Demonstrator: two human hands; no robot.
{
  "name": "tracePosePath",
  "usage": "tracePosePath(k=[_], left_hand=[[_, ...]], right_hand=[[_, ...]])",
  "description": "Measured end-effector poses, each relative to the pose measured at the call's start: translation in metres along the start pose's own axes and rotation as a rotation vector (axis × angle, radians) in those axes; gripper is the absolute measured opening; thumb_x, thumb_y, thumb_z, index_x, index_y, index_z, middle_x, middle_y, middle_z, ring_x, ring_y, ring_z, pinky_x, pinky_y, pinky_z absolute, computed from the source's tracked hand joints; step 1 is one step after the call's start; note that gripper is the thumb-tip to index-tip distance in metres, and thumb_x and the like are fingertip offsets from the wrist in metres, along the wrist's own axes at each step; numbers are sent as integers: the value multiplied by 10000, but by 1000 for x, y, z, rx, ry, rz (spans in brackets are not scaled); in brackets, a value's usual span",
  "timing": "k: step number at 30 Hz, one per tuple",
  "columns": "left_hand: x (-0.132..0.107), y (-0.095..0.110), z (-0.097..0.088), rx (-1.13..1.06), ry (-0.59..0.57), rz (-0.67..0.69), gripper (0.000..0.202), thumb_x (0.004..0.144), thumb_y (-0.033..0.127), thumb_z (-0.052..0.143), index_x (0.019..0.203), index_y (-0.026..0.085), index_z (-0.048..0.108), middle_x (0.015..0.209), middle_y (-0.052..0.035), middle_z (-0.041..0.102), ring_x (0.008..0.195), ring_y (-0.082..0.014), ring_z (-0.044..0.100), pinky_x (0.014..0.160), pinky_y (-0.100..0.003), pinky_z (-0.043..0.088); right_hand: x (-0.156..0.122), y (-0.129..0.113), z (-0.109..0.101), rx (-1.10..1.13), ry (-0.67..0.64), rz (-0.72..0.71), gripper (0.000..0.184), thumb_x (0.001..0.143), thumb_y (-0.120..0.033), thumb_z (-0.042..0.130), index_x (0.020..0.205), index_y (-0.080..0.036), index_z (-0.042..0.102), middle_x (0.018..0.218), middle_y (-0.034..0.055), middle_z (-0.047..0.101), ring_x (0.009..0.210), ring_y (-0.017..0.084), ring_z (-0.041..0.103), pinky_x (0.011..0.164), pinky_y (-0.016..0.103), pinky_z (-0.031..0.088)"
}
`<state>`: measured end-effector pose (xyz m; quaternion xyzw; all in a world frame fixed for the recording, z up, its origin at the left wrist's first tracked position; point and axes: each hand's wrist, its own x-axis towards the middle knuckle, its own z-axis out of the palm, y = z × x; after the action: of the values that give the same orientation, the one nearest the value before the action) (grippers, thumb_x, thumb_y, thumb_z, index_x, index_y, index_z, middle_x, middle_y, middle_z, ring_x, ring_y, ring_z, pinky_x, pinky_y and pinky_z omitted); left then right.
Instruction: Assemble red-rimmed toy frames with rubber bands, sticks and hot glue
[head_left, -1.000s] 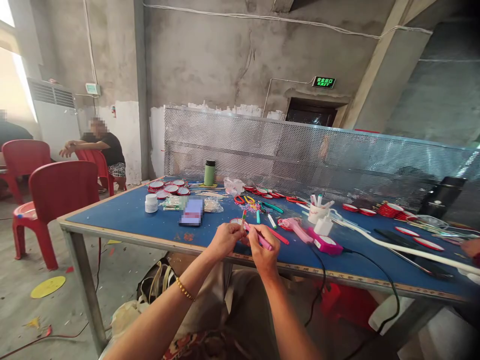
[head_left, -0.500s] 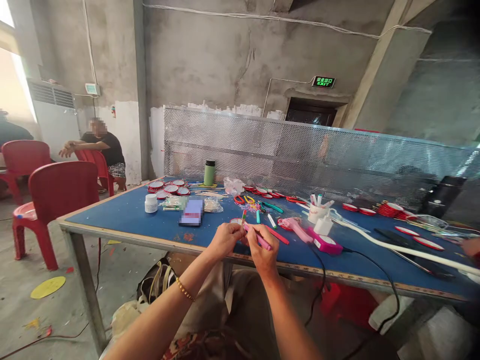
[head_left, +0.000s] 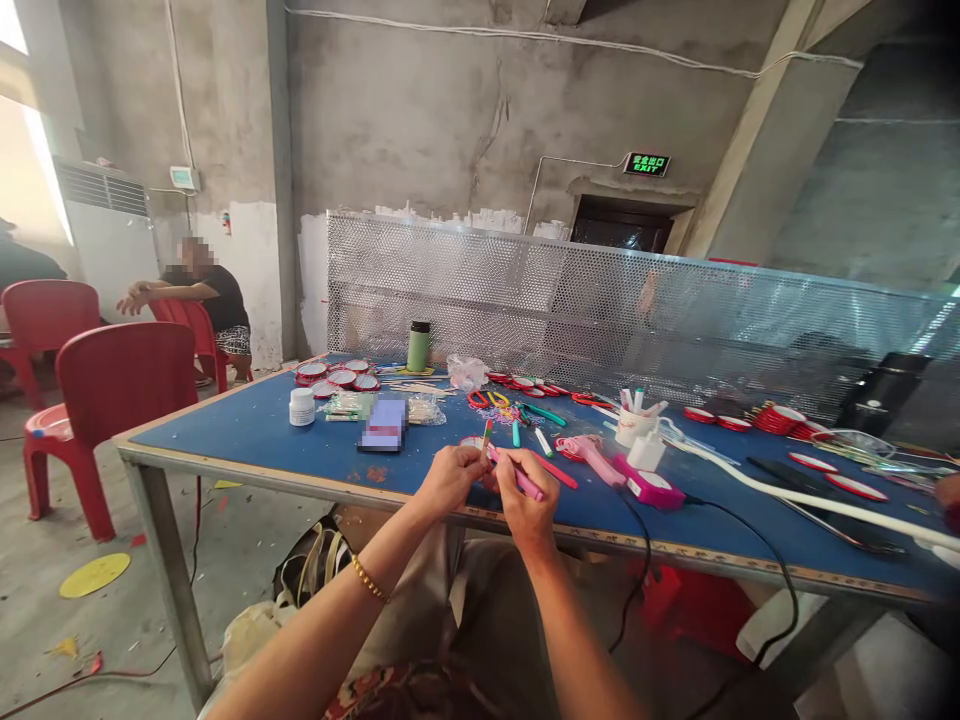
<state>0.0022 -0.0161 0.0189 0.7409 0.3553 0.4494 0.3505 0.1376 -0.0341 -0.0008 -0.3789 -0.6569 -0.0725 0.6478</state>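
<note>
Blue worktop (head_left: 247, 430), with a phone (head_left: 384, 425) lying near its front edge. Left hand (head_left: 456, 478): right of the phone and nearer the person; grip closed on a thin stick (head_left: 487, 438), red and green at the raised end. Right hand (head_left: 532, 500): farther right of the phone; grip clamped on a pink pen (head_left: 529, 487), slanted, its far end close to the stick; whether the two touch cannot be told. White jar (head_left: 302, 408): left of the phone, upright. Discs (head_left: 342, 378), red-rimmed: behind the phone and to its left, grouped. Green flask (head_left: 418, 347): behind the phone, slightly right, upright, dark lid. Teal marker (head_left: 516, 433) and white marker (head_left: 544, 443): right of the phone, beyond the hands. Teal pliers (head_left: 551, 416): right of the phone, farther back. Cup (head_left: 630, 430): well right of the phone, several markers inside. Magenta box (head_left: 656, 490): well right of the phone, black cable attached.
</note>
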Motion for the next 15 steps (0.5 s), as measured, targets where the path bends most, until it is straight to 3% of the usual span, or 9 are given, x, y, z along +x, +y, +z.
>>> tracePosePath(k=[9,15], left_hand=[[0,0,1,-14,9,-4,326,844,318,480,602,156,626,532,25,555,563,-118,531,593,-200,389],[-1,1,0,-11,-5,-21,346,853,358,478,635,159,658,460,21,532,546,-134,540,561,-204,387]], right_hand=[[-1,2,1,5,-28,-10,177,917,-261,533,801,-193,646,668,9,639,563,140,569,577,255,460],[-1,1,0,-5,10,16,179,911,-254,547,759,-190,620,633,-4,620,552,135,559,562,247,449]])
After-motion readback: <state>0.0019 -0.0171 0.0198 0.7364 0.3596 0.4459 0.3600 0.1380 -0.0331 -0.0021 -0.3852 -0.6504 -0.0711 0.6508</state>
